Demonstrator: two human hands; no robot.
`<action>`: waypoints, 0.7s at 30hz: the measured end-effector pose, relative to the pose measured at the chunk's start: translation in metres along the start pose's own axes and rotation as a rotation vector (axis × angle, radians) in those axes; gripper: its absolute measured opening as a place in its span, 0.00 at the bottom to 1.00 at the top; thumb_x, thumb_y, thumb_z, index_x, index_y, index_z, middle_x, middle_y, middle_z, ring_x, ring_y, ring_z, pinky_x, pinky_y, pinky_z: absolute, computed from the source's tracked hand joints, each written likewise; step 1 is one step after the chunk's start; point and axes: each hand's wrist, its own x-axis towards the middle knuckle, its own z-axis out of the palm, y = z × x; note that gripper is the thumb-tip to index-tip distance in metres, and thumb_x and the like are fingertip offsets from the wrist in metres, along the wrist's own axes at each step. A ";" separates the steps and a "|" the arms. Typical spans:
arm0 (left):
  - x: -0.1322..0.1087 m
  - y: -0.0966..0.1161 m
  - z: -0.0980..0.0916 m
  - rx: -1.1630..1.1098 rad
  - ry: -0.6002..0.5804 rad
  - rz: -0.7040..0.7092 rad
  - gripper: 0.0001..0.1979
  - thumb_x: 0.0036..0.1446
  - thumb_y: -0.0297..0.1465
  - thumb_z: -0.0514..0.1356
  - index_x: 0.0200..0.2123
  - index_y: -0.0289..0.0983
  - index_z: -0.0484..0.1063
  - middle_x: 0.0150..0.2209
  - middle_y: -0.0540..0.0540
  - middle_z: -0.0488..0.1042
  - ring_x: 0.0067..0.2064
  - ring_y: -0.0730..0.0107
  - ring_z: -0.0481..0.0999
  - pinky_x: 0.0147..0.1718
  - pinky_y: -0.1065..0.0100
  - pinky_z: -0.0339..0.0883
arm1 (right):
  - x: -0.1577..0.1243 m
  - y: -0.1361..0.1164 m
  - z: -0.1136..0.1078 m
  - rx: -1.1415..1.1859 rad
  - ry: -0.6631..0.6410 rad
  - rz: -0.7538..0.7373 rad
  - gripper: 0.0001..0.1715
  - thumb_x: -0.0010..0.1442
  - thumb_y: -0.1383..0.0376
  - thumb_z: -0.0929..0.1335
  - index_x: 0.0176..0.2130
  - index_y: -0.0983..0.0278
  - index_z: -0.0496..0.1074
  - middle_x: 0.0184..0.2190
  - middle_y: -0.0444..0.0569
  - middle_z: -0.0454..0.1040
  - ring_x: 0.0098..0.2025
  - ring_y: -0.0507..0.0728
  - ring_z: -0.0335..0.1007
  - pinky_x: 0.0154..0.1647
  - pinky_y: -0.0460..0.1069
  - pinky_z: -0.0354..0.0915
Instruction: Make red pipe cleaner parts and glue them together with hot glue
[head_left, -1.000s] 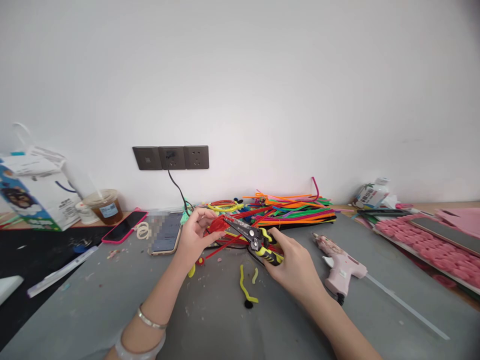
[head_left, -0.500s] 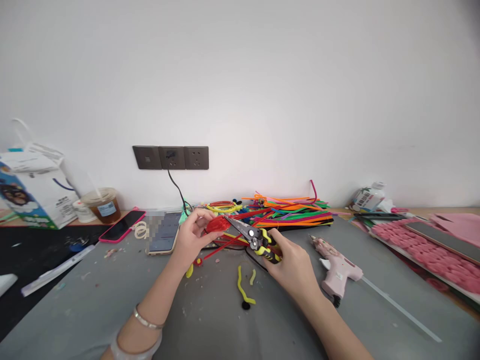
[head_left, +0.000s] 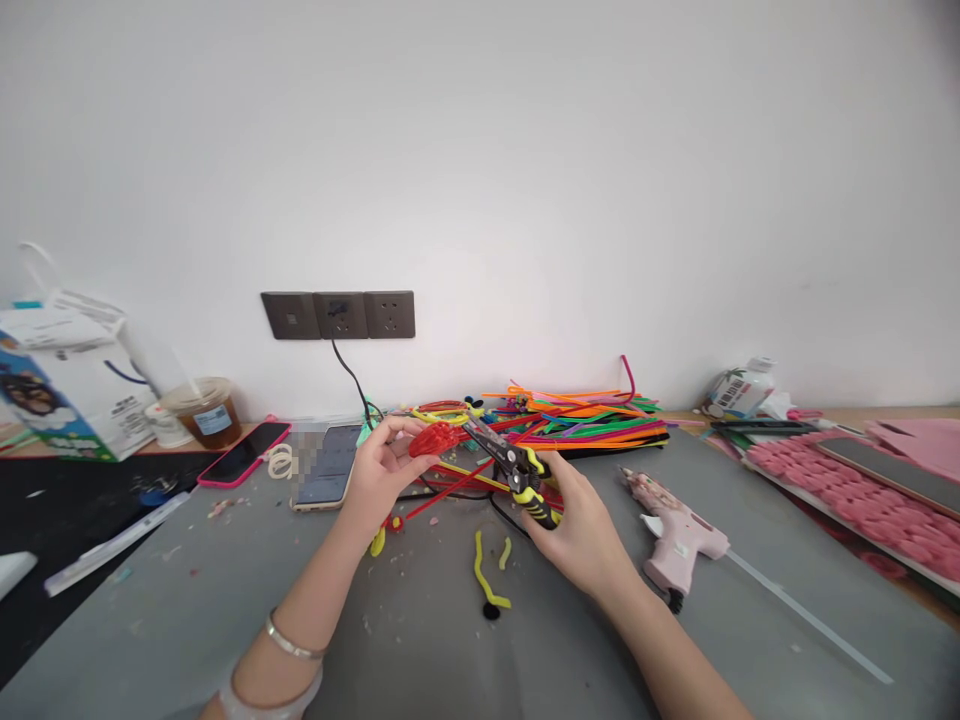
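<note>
My left hand [head_left: 388,465] pinches a bunched red pipe-cleaner piece [head_left: 435,438] between thumb and fingers, left of centre. In my right hand [head_left: 581,510] is a pair of pliers [head_left: 517,468] with black and yellow handles. Their metal jaws point up and left, close to the right end of the red piece; whether they touch it I cannot tell. Below the hands lie a bent yellow pipe-cleaner piece [head_left: 484,575], a shorter pale yellow scrap [head_left: 505,553] and a black disc [head_left: 491,611].
Behind my hands a pile of coloured pipe cleaners [head_left: 600,425] lies along the wall. A pink glue gun [head_left: 679,540] with a long glue stick rests at right. Phones [head_left: 244,455], a drink cup [head_left: 206,412] and a carton [head_left: 67,380] stand left; a bottle [head_left: 742,388] lies back right.
The plier jaws have drawn slightly away from where my left fingers hold the red piece, and their handles are closer together. My left hand has barely moved.
</note>
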 end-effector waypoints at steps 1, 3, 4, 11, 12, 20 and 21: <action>0.000 0.000 0.000 -0.005 -0.005 -0.003 0.16 0.43 0.33 0.73 0.33 0.38 0.71 0.39 0.46 0.74 0.42 0.64 0.77 0.39 0.65 0.75 | -0.001 -0.001 0.001 -0.003 -0.015 -0.004 0.28 0.50 0.66 0.67 0.52 0.60 0.64 0.47 0.54 0.75 0.44 0.64 0.73 0.44 0.56 0.69; 0.000 0.000 0.000 -0.017 -0.021 -0.005 0.16 0.43 0.33 0.73 0.33 0.38 0.71 0.40 0.46 0.75 0.43 0.63 0.78 0.39 0.65 0.75 | -0.002 -0.002 0.002 -0.011 -0.040 -0.012 0.29 0.49 0.66 0.67 0.52 0.61 0.64 0.47 0.54 0.75 0.43 0.63 0.74 0.44 0.56 0.70; 0.000 0.000 0.000 -0.024 -0.031 -0.005 0.16 0.43 0.33 0.73 0.33 0.38 0.70 0.40 0.45 0.75 0.44 0.62 0.78 0.40 0.65 0.76 | -0.002 -0.002 0.003 -0.018 -0.047 -0.017 0.29 0.49 0.66 0.66 0.52 0.61 0.65 0.46 0.54 0.75 0.42 0.63 0.74 0.44 0.56 0.70; -0.001 -0.001 -0.001 -0.009 -0.041 0.005 0.16 0.44 0.33 0.73 0.33 0.38 0.70 0.40 0.46 0.75 0.44 0.63 0.78 0.40 0.64 0.77 | 0.001 0.000 0.001 -0.119 0.017 -0.084 0.25 0.50 0.66 0.67 0.49 0.61 0.66 0.44 0.54 0.77 0.42 0.64 0.74 0.41 0.55 0.68; -0.001 -0.001 -0.001 -0.001 -0.034 0.007 0.16 0.44 0.34 0.73 0.33 0.38 0.71 0.39 0.46 0.74 0.44 0.63 0.78 0.40 0.64 0.77 | 0.001 0.000 0.000 -0.136 0.038 -0.089 0.24 0.50 0.65 0.68 0.49 0.61 0.67 0.44 0.54 0.77 0.41 0.64 0.74 0.41 0.55 0.68; -0.001 -0.003 -0.003 -0.001 -0.047 0.035 0.14 0.45 0.32 0.72 0.33 0.38 0.72 0.38 0.47 0.72 0.43 0.65 0.77 0.42 0.64 0.77 | 0.001 0.001 -0.002 -0.205 0.081 -0.081 0.23 0.49 0.66 0.69 0.47 0.60 0.69 0.41 0.52 0.79 0.38 0.63 0.75 0.38 0.54 0.67; -0.001 -0.002 -0.003 -0.004 -0.045 0.033 0.14 0.44 0.32 0.72 0.33 0.38 0.72 0.37 0.47 0.72 0.43 0.64 0.77 0.42 0.64 0.77 | 0.001 0.001 -0.002 -0.210 0.078 -0.076 0.23 0.49 0.66 0.69 0.47 0.60 0.69 0.40 0.52 0.79 0.38 0.63 0.75 0.37 0.54 0.67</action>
